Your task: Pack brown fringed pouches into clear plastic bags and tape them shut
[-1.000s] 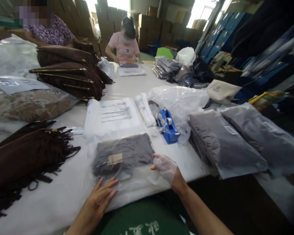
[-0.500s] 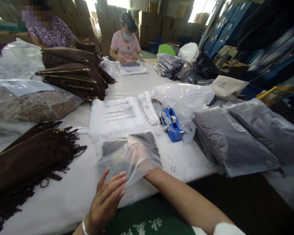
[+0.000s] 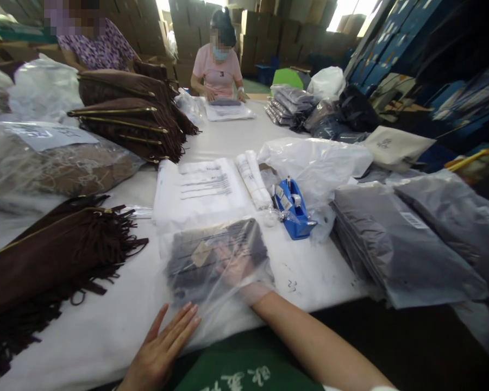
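Note:
A dark flat item (image 3: 187,271) lies inside a clear frosted bag (image 3: 212,315) on the white table. My right hand (image 3: 238,266) is inside the bag, on top of the dark item, seen through the plastic with its fingers spread. A small tan tag (image 3: 201,254) shows beside its fingertips. My left hand (image 3: 163,342) lies flat at the bag's near edge, fingers stretched out. Beyond the bag is a stack of printed clear bags (image 3: 204,190).
A blue tape dispenser (image 3: 295,212) and a rolled bundle of bags (image 3: 253,179) stand beyond. Packed grey bags (image 3: 407,244) lie right; brown fringed bags (image 3: 57,250) lie left. Two people work across the table (image 3: 224,141).
My left hand has lowered and flattened onto the bag's near edge. Inside the bag, my right hand's fingers are more spread, and the tan tag shows more clearly. The view has shifted slightly.

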`<state>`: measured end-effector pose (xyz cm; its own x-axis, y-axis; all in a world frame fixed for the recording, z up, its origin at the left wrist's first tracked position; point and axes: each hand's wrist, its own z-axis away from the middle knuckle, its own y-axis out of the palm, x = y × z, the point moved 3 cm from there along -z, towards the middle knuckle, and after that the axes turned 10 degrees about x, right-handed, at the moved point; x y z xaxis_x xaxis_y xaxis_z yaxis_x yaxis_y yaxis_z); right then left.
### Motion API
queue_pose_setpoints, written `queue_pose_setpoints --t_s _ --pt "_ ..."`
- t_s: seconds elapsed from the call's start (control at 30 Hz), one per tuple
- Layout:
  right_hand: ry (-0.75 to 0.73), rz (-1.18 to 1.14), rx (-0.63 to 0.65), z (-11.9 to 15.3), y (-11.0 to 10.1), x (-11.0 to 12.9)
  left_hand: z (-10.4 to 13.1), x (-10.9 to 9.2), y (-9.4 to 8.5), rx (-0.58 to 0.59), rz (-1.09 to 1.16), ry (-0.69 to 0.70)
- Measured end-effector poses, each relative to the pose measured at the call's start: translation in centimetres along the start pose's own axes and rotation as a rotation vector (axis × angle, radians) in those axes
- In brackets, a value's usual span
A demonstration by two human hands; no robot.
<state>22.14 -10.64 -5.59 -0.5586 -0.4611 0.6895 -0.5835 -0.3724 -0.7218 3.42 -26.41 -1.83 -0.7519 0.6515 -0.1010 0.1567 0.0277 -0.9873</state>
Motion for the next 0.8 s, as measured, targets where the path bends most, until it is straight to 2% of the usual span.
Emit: queue_pose_setpoints --t_s 0.03,0.1,0.23,0.3,0.37,0.47,0.53,0.6,0.67,0.8 --pt "-0.007 0.009 0.005 0.3 -0.1 0.0 0.0 0.1 -0.1 0.021 -0.006 -0.005" --pt "-0.066 0.086 0.039 2.6 -0.2 0.0 0.1 0.4 -0.3 0.064 -0.030 0.000" --pt "-0.217 0.221 0.177 10.4 -0.5 -1.4 0.6 0.9 -0.1 0.132 -0.084 0.099" --pt "-0.220 0.225 0.231 13.3 -1.1 -2.2 0.9 1.3 0.3 0.160 -0.058 0.111" --pt "-0.176 0.201 0.285 14.7 -2.1 -2.0 0.9 1.7 0.8 0.184 -0.011 0.080" --pt "-0.104 0.054 0.450 14.5 -4.6 0.9 0.6 2.1 1.0 0.213 0.062 0.037" --pt "-0.116 -0.095 0.572 13.5 -6.7 3.7 0.4 2.1 0.6 0.224 0.128 0.043" --pt "-0.151 -0.182 0.616 12.3 -8.8 5.5 0.2 2.1 -0.1 0.225 0.177 0.062" --pt "-0.170 -0.166 0.580 11.1 -10.1 5.2 0.2 2.3 -0.8 0.237 0.189 0.074" --pt "-0.196 -0.063 0.575 10.9 -10.3 0.4 0.9 3.1 -1.4 0.315 0.192 0.094"
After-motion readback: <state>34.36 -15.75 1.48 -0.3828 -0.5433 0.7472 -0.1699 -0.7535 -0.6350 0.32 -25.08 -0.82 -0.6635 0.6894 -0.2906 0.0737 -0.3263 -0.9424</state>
